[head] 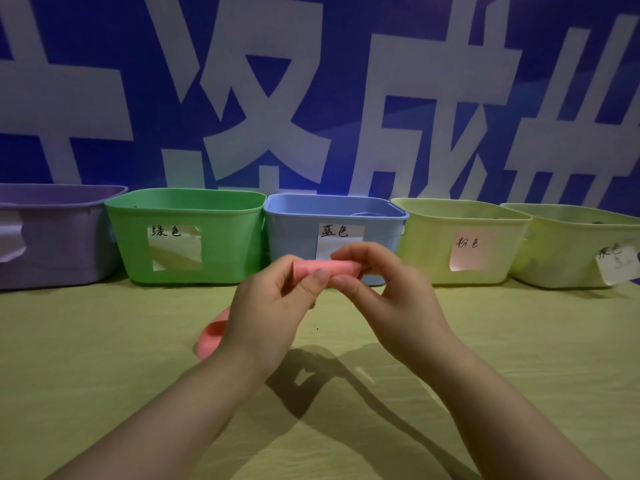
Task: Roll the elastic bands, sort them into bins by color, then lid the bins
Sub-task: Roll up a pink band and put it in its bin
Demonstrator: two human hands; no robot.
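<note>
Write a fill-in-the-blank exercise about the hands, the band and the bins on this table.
1. The left hand and the right hand together hold a rolled band whose colour is ____.
2. The bin standing directly left of the blue bin is coloured ____.
3. The row along the back of the table counts ____ bins.
Missing words: pink; green; five.

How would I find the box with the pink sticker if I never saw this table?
Along the blue wall stands a row of five bins. Count to the fourth bin from the left, right of the blue bin. It is pale yellow like its right neighbour, but only it has a pink label.
</note>
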